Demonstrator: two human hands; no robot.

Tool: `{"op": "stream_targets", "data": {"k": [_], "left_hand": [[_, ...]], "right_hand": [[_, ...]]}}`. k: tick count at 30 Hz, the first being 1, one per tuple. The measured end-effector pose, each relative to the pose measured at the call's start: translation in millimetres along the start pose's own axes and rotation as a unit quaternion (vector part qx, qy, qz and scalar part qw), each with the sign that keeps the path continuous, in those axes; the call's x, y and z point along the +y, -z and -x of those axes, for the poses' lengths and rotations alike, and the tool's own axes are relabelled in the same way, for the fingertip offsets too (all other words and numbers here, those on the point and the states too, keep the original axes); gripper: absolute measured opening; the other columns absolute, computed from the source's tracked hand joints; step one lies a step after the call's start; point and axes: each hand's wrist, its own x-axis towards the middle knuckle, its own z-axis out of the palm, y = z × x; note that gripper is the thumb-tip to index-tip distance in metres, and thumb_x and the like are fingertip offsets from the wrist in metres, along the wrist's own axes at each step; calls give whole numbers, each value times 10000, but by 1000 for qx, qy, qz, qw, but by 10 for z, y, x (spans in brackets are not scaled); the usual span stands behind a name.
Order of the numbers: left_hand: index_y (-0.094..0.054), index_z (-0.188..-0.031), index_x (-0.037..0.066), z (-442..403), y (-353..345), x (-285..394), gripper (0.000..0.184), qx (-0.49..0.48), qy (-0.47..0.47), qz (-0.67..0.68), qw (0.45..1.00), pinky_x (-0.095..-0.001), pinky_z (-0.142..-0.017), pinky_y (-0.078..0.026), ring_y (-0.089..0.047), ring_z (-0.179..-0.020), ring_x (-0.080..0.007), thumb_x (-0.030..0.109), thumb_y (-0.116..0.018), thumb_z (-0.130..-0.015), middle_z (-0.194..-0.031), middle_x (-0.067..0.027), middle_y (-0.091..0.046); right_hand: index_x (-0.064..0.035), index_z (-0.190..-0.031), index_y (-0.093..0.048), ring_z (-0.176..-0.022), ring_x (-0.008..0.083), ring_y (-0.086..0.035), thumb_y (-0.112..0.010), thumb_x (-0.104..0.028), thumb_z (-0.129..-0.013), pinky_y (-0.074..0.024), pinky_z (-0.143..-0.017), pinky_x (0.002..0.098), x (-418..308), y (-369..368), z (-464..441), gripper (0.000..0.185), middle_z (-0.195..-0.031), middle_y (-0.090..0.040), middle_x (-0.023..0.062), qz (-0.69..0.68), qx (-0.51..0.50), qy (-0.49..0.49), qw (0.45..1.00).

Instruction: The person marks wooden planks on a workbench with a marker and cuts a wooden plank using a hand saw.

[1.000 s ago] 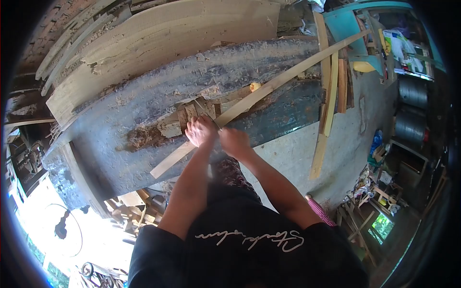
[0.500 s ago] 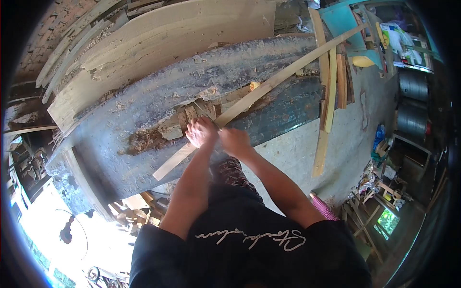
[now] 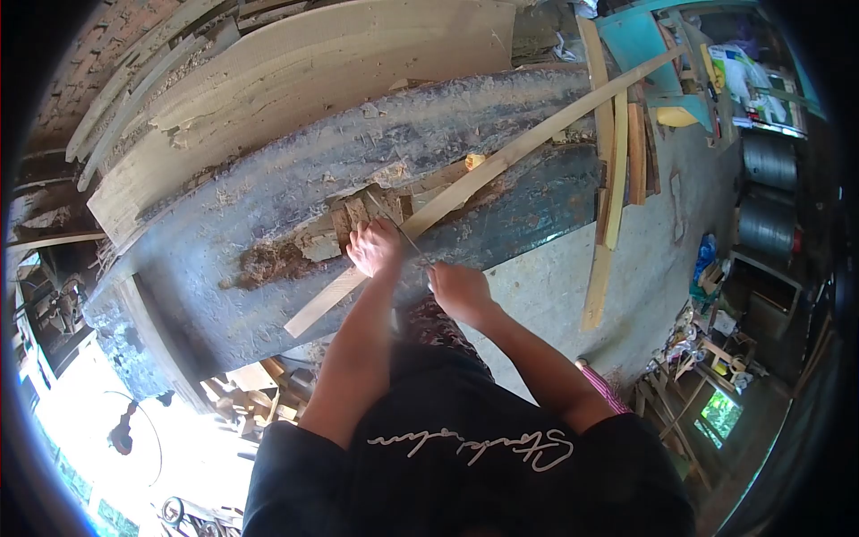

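A long, pale wooden strip [image 3: 501,161] lies diagonally across the worn, dark bench [image 3: 206,268]. My left hand [image 3: 373,248] presses down on the strip near its lower left end, its fingers curled over the wood. My right hand [image 3: 459,291] is closed round the handle of a thin-bladed tool [image 3: 412,242] that looks like a handsaw seen edge-on. The blade crosses the strip just right of my left hand and points up and left, over a small wood block [image 3: 351,215] in the bench's broken hollow. My right fist hides most of the handle.
A wide plank [image 3: 331,76] stands along the bench's far side. More strips [image 3: 617,170] lean at the right end, by a turquoise piece [image 3: 640,49]. Offcuts [image 3: 268,389] are piled below the left end. Metal drums [image 3: 768,219] stand at far right.
My right hand has moved down and right, towards my body, drawing the tool back so more blade shows between my hands. My left hand and the strip stay in place.
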Motion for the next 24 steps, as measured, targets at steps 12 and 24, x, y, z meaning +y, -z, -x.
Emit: {"op": "stream_targets", "data": {"k": [12, 24], "left_hand": [[-708, -837, 83, -1, 36, 33, 398, -18, 15, -1, 1000, -416, -892, -407, -576, -1012, -269, 310, -389, -906, -997, -82, -652], [-707, -807, 74, 8, -11, -2, 392, 6, -4, -6, 1000, -418, -844, -430, -594, -973, -274, 290, -394, -905, -977, -88, -658]], "right_hand": [[-49, -829, -649, -747, 366, -673, -489, -217, -900, -539, -662, 461, 16, 51, -22, 243, -800, -675, 191, 2, -20, 0, 1000], [-44, -830, -649, -757, 362, -675, -491, -197, -891, -541, -674, 457, 39, 52, 51, 228, -779, -674, 188, 5, -27, -12, 1000]]}}
